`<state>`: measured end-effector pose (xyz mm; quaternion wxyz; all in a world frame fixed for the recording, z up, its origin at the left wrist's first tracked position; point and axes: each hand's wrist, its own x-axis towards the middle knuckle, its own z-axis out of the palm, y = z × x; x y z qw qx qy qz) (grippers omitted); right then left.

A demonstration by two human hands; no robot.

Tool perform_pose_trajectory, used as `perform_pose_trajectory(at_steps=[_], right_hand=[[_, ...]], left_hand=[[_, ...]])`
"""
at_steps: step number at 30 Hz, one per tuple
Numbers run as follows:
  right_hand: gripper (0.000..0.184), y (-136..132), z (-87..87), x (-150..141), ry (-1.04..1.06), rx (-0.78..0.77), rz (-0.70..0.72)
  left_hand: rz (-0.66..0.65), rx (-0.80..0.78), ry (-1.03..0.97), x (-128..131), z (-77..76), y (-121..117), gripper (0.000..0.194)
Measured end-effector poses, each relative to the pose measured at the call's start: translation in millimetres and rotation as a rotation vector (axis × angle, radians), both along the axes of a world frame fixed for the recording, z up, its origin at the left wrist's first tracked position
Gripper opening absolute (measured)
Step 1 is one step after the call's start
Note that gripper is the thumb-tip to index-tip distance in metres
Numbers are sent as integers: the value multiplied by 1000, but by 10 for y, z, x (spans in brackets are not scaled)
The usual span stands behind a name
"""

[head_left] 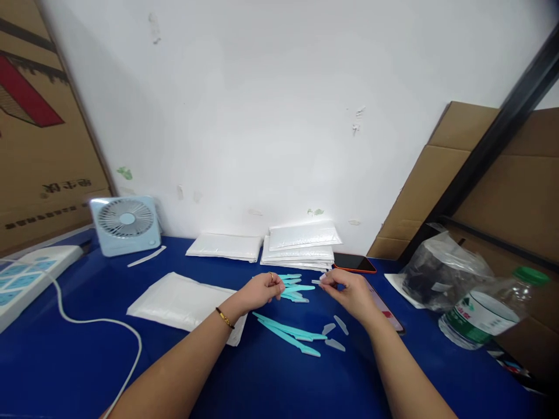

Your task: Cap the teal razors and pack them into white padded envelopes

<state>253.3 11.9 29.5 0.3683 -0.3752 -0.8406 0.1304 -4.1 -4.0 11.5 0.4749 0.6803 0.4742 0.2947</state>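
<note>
Razors [293, 287], teal, lie in a pile at frame centre on my blue table [65, 361]; left hand [261, 291] pinches one (ring showing); right hand [349, 291] grips a small clear cap [322, 277]; more caps [335, 344] lie below.

Small pale-blue fan [126, 224] stands at the back left of the blue table [65, 361], a white cable [94, 322] snaking before it. Stacked white mailers [301, 244] line the wall, phone [354, 263] just beside. Plastic bottle [484, 311] lies far right, cardboard [515, 192] behind.
</note>
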Motion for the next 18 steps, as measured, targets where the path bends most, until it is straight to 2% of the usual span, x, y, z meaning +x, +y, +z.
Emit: perform_pose_trajectory(at_steps=[3,7,13,18], right_hand=[[14,-13,-11,-23,-36,126,24],[17,-35,10,-18,-81,190,24],[22,-84,18,-107,-227,105,43],[19,-97,-8,-221,-188,4,141]], left_hand=[[35,7,12,-2,51,-22,33],[57,11,35,-11,73,-28,37],[23,5,45,-8,78,-41,36],[7,42,102,22,18,-7,31]])
